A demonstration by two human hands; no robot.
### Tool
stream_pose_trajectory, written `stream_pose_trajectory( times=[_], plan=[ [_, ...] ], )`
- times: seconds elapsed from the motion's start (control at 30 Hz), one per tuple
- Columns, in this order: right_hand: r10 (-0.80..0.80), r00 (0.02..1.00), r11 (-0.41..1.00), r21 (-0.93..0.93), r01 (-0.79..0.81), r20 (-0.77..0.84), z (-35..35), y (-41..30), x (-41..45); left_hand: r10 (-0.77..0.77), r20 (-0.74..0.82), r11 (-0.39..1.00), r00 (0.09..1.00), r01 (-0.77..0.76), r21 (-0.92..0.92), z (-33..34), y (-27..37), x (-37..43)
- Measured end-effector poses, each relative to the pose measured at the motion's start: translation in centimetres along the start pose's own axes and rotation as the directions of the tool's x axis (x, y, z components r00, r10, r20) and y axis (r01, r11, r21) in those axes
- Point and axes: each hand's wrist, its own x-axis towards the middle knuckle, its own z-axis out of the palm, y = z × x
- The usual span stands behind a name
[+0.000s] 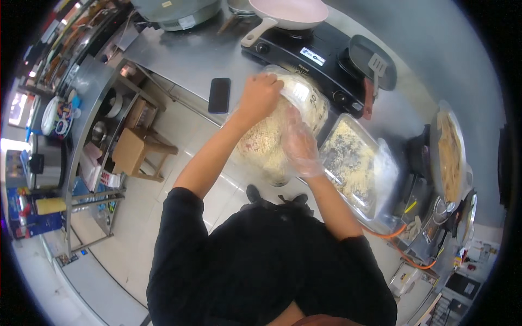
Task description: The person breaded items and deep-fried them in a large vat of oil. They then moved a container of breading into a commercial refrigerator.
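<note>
My left hand (261, 95), bare, is closed on the upper edge of a clear plastic bag (316, 102) of pale breadcrumbs that bears a label and handwriting. More crumbs (261, 140) fill the bag's near part, with a pinkish patch among them. My right hand (299, 140) wears a clear disposable glove and lies against the crumbs on the bag's right side; its grip is unclear because plastic and blur cover the fingers. To the right, a metal tray (369, 140) is strewn with loose crumbs, and a clear plastic sheet or bag (387, 171) lies along its side.
A black gas stove (285, 51) stands behind the bag, carrying a pink frying pan (291, 12) and a dark square pan (373, 61) with a slotted turner (377, 67). A phone (219, 95) lies near the steel counter's edge. On the floor left stands a stool (136, 153).
</note>
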Motion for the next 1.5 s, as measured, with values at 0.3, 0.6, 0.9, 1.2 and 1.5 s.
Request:
stream_pose_trajectory(
  times=[0.3,0.6,0.9,1.2,1.5],
  plan=[
    [-0.007,0.994,0.893,-0.447,-0.042,-0.107,-1.3,2.1,5.8,-0.066,-0.208,0.983,0.976,0.027,-0.183,0.3,-1.0,2.9],
    [-0.326,0.945,0.748,-0.621,0.235,-0.035,-2.5,2.2,8.8,-0.128,-0.123,0.971,0.984,0.099,-0.216,0.3,-3.7,3.7],
    [-0.243,0.957,0.715,-0.638,0.287,0.159,-5.4,0.3,10.0,-0.17,-0.012,0.949,0.985,0.16,-0.273,0.7,-5.0,3.7],
    [-0.206,0.956,0.811,-0.511,0.286,0.207,-7.5,-5.6,5.6,-0.105,0.19,0.786,0.976,0.199,-0.585,-1.1,-4.6,1.2],
    [-0.267,0.964,0.929,-0.264,0.258,0.002,-8.3,-2.9,2.8,-0.01,0.476,0.679,0.88,0.355,-0.643,-3.1,-4.5,-1.9]
  ],
)
